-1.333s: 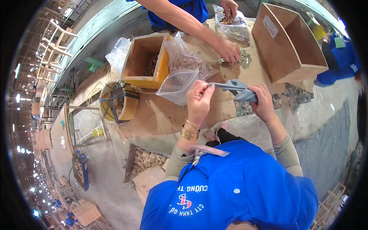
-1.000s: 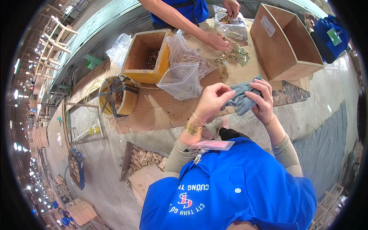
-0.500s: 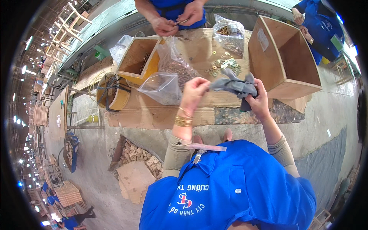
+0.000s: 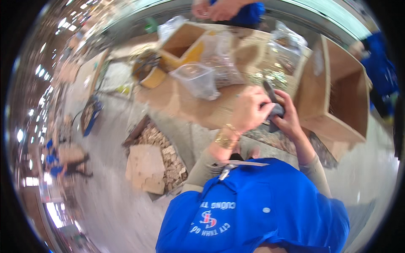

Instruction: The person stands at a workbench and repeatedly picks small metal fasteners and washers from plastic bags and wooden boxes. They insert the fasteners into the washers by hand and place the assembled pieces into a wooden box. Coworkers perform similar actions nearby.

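Crate (image 4: 135, 133) with wood blocks (image 4: 173, 158) stands on the floor, farthest left of the things named here. Next, on the bench (image 4: 162, 99), come a bucket (image 4: 154, 79), a yellow box (image 4: 195, 52) and a clear bag (image 4: 225, 69). Left hand (image 4: 249, 109) is bent inward, its fingertips at the near-left side of a grey glove (image 4: 277, 111); blur hides if they pinch it or only touch. The glove lies between the two hands, above the bench edge, bunched in the middle; its long axis runs roughly away from the body, the far end leaning a little left. Right hand (image 4: 289, 118) is closed around its right side, thumb and fingers together on it, so this hand seems the nearer one. Wooden box (image 4: 312, 95) stands just beyond, to the right.
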Motion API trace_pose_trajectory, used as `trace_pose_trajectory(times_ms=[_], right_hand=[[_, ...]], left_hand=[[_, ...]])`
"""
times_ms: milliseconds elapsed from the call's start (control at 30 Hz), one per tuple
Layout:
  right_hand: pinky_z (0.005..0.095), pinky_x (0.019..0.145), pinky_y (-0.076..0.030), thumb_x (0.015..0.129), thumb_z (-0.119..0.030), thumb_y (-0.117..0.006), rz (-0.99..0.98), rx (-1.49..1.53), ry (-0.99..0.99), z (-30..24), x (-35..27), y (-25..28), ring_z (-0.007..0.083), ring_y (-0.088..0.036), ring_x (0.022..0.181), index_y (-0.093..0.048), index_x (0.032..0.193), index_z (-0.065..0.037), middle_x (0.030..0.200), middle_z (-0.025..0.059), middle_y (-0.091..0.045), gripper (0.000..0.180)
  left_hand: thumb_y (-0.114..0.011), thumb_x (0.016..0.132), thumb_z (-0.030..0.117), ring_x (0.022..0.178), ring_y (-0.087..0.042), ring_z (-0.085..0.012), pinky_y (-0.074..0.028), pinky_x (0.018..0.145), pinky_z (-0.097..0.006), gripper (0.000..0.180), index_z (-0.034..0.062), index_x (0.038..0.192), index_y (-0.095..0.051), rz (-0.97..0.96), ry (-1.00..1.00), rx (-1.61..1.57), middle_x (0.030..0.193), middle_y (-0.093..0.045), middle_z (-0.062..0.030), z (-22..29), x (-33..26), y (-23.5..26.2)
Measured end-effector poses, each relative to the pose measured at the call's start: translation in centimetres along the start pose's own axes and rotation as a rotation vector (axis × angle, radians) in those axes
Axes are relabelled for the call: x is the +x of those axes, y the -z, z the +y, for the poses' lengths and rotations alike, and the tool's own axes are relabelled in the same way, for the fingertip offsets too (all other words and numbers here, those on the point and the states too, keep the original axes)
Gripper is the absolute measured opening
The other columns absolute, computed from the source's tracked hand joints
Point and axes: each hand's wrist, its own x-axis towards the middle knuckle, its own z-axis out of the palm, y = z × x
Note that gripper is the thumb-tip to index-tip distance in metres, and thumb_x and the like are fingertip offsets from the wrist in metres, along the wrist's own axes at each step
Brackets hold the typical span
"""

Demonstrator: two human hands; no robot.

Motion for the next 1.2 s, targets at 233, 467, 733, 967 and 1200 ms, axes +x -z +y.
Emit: trace_pose_trajectory(times_ms=[233, 467, 733, 967, 1200], right_hand=[[0.0277, 0.081, -0.042, 0.058, 0.001, -0.045, -0.15, 0.097, -0.069, -0.1, 0.9, -1.9, 0.0176, -0.053, 0.091, -0.034, 0.122, -0.004, 0.1, 0.0124, -0.054, 0.065], [0.0264, 0.082, -0.04, 0.063, -0.005, -0.052, -0.224, 0.275, -0.122, -0.4, 4.2, -5.1, 0.0151, -0.05, 0.092, -0.038, 0.119, -0.002, 0.101, 0.0093, -0.052, 0.058], [0.0274, 0.082, -0.041, 0.063, -0.003, -0.061, -0.308, 0.235, -0.093, -1.1, 4.8, -7.8, 0.015, -0.051, 0.093, -0.036, 0.121, -0.003, 0.101, 0.0086, -0.052, 0.063], [0.0254, 0.078, -0.042, 0.066, -0.004, -0.066, -0.326, 0.085, -0.207, -0.5, 5.0, -5.9, 0.0104, -0.051, 0.089, -0.049, 0.108, -0.002, 0.096, 0.0043, -0.055, 0.046], [0.0252, 0.075, -0.043, 0.066, -0.007, -0.064, -0.651, 0.025, -0.146, 0.4, 5.3, -5.7, 0.0095, -0.052, 0.08, -0.056, 0.1, -0.004, 0.087, 0.0023, -0.059, 0.035]], left_hand=[[-0.057, 0.08, 0.01, 0.058, -0.046, -0.004, -0.037, 0.052, -0.02, 0.011, 0.0047, 0.07, -0.058, 0.517, 0.731, -0.603, 0.066, -0.053, 0.0013, -3.8, -2.9, 4.3], [-0.059, 0.079, 0.011, 0.062, -0.05, -0.0059, -0.04, 0.055, -0.019, 0.008, 0.0042, 0.076, -0.058, 0.488, 0.709, -0.719, 0.072, -0.055, 0.0, -3.2, -8.2, 7.3], [-0.064, 0.073, 0.009, 0.064, -0.051, -0.0095, -0.041, 0.057, -0.021, 0.012, -0.0004, 0.077, -0.058, 0.253, 0.453, -0.417, 0.071, -0.054, -0.0021, -3.2, -7.4, 5.4], [-0.053, 0.082, 0.007, 0.058, -0.057, -0.0109, -0.047, 0.051, -0.021, 0.01, 0.0052, 0.09, -0.047, 0.196, 0.784, -0.883, 0.073, -0.059, -0.0047, -5.3, -8.6, 7.7], [-0.066, 0.068, 0.006, 0.103, -0.048, -0.0192, -0.04, 0.085, -0.03, 0.056, 0.006, 0.119, -0.043, 0.087, 0.474, -0.487, 0.114, -0.048, -0.0084, -6.5, -9.8, 7.9]])
